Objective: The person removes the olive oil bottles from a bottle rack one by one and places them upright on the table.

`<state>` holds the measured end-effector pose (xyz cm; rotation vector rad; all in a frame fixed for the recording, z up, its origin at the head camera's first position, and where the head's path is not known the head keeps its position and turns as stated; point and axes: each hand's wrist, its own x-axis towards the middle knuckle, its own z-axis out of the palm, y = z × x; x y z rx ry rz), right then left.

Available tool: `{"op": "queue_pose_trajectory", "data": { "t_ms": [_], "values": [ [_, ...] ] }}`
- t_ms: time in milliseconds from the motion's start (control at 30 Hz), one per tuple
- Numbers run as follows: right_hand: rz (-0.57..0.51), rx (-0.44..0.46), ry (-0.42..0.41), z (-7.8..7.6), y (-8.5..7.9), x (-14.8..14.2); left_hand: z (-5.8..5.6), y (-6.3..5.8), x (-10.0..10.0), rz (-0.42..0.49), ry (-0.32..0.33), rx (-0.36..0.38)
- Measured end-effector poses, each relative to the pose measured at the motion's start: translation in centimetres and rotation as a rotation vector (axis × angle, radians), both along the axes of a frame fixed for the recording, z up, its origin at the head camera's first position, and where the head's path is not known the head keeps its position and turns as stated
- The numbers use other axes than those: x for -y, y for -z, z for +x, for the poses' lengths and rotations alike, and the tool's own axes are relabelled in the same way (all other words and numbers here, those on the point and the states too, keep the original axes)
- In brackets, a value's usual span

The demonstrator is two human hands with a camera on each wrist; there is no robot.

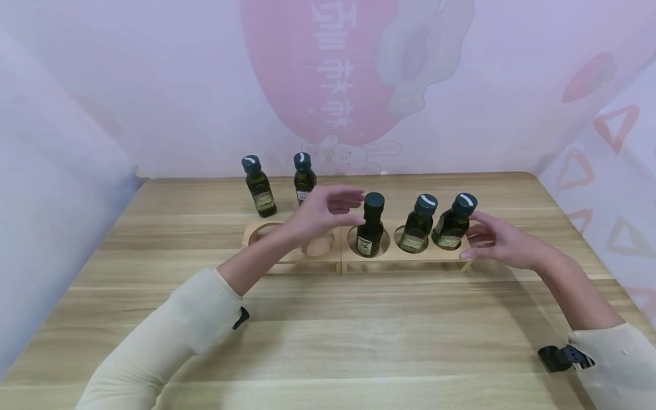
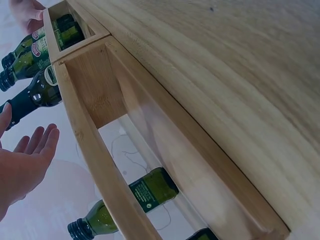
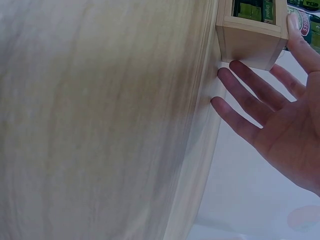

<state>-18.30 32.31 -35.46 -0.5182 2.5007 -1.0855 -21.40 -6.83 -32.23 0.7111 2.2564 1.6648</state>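
Observation:
My left hand, its fingers spread apart, is beside the neck of a dark glass bottle standing in a round hole of a wooden rack. In the left wrist view the thumb is close to that bottle's dark cap, and the other fingers are apart from it. At the rack's right end is my right hand. Its thumb lies at the rack's edge in the right wrist view, with the other fingers loosely extended by the end panel. Two green bottles, one middle and one rightmost, stand in neighbouring holes.
A second wooden rack adjoins on the left, with round holes partly behind the left forearm. Behind it on the wood-grain table stand two more green bottles, one left and one right. A patterned pale backdrop rises behind.

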Motion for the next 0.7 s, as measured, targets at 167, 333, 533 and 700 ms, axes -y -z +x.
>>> {"op": "queue_pose_trajectory", "data": {
  "t_ms": [167, 333, 533, 700],
  "values": [
    [-0.009, -0.004, 0.001, 0.0, 0.0, 0.0, -0.2, 0.2, -0.6, 0.014, 0.01, 0.038],
    [-0.017, -0.002, 0.001, 0.0, 0.0, 0.1, -0.5, 0.5, -1.1, 0.026, 0.008, 0.065],
    [-0.016, -0.001, 0.003, 0.1, 0.0, 0.1, -0.6, 1.0, -1.7, 0.052, 0.019, 0.089],
    [-0.032, -0.007, -0.002, 0.1, 0.0, 0.1, -0.5, 1.2, -2.2, 0.095, 0.029, 0.117]
  ]
}}
